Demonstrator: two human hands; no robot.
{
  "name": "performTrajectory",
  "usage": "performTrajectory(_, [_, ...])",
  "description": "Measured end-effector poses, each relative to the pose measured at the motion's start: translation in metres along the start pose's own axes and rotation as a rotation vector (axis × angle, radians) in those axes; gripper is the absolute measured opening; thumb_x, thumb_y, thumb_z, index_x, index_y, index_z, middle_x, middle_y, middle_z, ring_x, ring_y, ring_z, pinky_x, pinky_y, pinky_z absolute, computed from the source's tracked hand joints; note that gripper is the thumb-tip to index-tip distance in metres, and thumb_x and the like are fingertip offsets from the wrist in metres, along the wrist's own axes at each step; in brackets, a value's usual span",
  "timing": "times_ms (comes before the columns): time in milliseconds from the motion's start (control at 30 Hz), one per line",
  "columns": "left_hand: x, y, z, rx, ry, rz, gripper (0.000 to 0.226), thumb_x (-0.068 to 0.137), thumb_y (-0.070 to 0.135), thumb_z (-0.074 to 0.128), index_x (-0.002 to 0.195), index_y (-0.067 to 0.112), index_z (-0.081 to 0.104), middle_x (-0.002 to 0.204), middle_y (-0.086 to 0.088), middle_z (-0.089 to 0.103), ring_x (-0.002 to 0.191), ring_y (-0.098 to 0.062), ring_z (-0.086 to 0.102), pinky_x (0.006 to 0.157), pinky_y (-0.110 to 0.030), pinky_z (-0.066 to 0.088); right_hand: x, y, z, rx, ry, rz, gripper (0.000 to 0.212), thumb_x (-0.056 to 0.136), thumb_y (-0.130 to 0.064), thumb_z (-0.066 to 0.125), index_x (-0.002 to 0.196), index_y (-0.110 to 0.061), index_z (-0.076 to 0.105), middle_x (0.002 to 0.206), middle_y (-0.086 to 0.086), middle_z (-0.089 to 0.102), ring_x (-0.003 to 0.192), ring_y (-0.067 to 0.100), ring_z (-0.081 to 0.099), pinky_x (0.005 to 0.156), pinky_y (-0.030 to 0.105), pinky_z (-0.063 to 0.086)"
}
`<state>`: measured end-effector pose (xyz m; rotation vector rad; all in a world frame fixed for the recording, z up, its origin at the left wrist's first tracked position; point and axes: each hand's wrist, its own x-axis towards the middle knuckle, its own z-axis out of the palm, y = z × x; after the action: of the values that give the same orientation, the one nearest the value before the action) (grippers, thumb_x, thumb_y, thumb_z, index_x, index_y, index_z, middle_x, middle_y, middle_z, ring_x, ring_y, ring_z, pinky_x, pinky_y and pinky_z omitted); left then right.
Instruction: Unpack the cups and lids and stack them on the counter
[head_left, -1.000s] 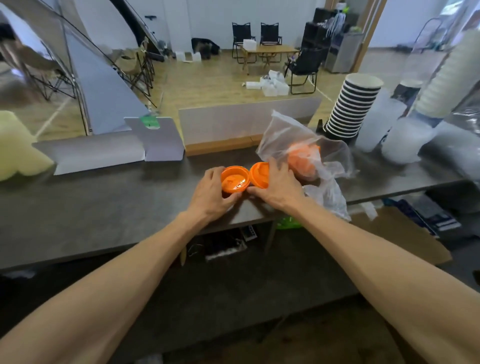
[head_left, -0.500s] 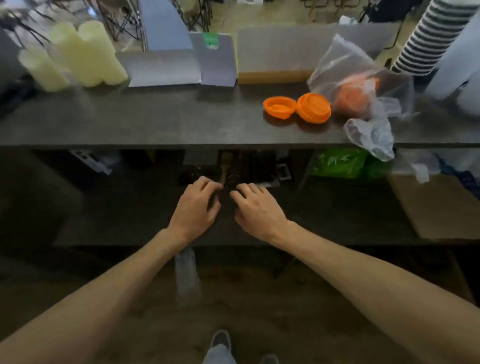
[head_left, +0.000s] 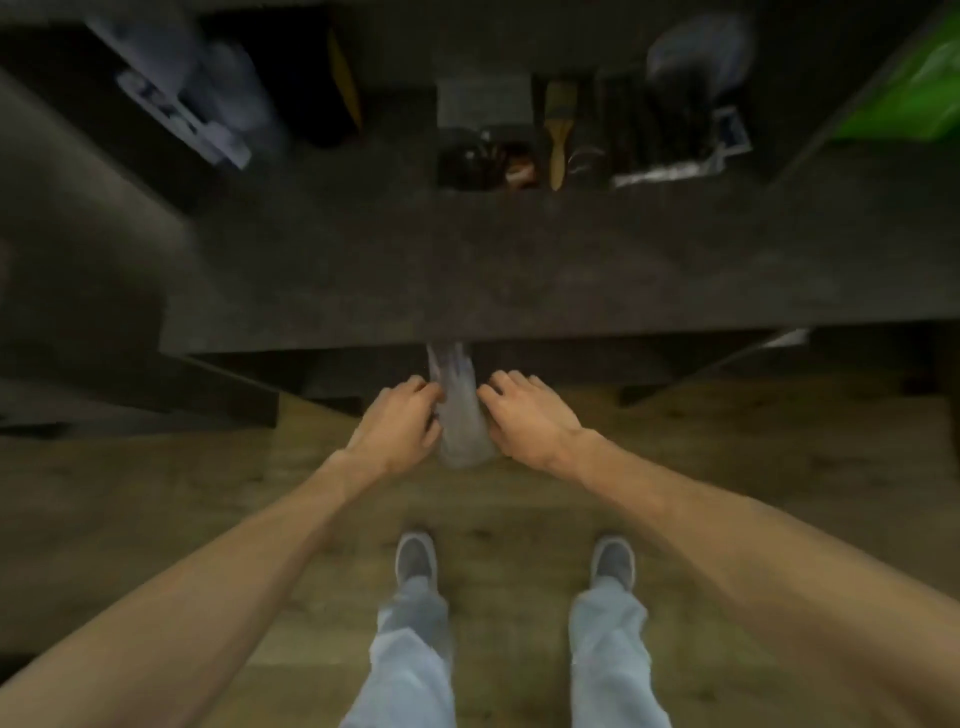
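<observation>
I see both hands low over the floor (head_left: 156, 509), the left hand (head_left: 400, 431) and right hand (head_left: 530, 421) flanking a clear bag (head_left: 460, 415) that fills the gap between them. Just beyond, the dark shelf (head_left: 519, 270) edge overhangs the bag's top and blocks any lift straight up there. The recess behind is crowded: a brush (head_left: 558, 130), dark clutter, a green bag (head_left: 904, 98) at right. Bare floor lies open to either side, back to my shoes (head_left: 414, 558).
</observation>
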<state>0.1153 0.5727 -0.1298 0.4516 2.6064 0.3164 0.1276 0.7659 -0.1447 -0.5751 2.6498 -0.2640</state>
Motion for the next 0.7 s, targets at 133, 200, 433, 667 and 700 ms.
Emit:
performTrajectory(133, [0.040, -0.061, 0.076, -0.120, -0.183, -0.086, 0.029, 0.090, 0.016, 0.056, 0.118, 0.013, 0.062, 0.111, -0.018, 0.070, 0.104, -0.040, 0.065, 0.086, -0.043, 0.053, 0.053, -0.015, 0.095, 0.116, -0.174, 0.129, 0.040, 0.097, -0.024, 0.056, 0.134, -0.011, 0.051, 0.133, 0.015, 0.051, 0.117, 0.037, 0.056, 0.094, 0.044, 0.046])
performTrajectory(200, [0.061, -0.082, 0.118, -0.170, -0.249, -0.140, 0.031, 0.093, 0.014, 0.055, 0.123, 0.011, 0.062, 0.118, -0.019, 0.068, 0.109, -0.039, 0.064, 0.089, -0.042, 0.052, 0.080, -0.015, 0.144, 0.123, -0.248, 0.191, 0.041, 0.099, -0.023, 0.053, 0.137, -0.011, 0.047, 0.140, 0.017, 0.046, 0.118, 0.039, 0.056, 0.095, 0.045, 0.047])
performTrajectory(433, [0.138, -0.134, 0.243, -0.361, -0.238, -0.196, 0.066, 0.091, 0.016, 0.064, 0.151, 0.027, 0.039, 0.161, -0.006, 0.029, 0.147, -0.027, 0.030, 0.115, -0.037, 0.037, 0.143, 0.019, 0.269, 0.054, -0.137, 0.374, 0.050, 0.098, -0.028, 0.053, 0.145, -0.017, 0.040, 0.145, 0.012, 0.043, 0.125, 0.035, 0.049, 0.101, 0.043, 0.039])
performTrajectory(667, [0.150, -0.125, 0.264, -0.629, -0.196, -0.163, 0.065, 0.083, 0.011, 0.063, 0.145, 0.007, 0.044, 0.142, -0.006, 0.043, 0.129, -0.022, 0.050, 0.102, -0.024, 0.042, 0.177, 0.032, 0.278, 0.447, 0.100, 0.534, 0.053, 0.107, -0.028, 0.038, 0.156, -0.012, 0.026, 0.150, 0.016, 0.044, 0.131, 0.036, 0.050, 0.102, 0.039, 0.040])
performTrajectory(700, [0.144, -0.126, 0.265, -0.625, -0.194, -0.136, 0.069, 0.077, 0.017, 0.062, 0.144, 0.009, 0.046, 0.144, -0.007, 0.043, 0.128, -0.024, 0.051, 0.105, -0.030, 0.045, 0.184, 0.029, 0.273, 0.572, 0.145, 0.604, 0.055, 0.107, -0.033, 0.038, 0.156, -0.010, 0.026, 0.151, 0.017, 0.043, 0.134, 0.036, 0.048, 0.105, 0.038, 0.039])
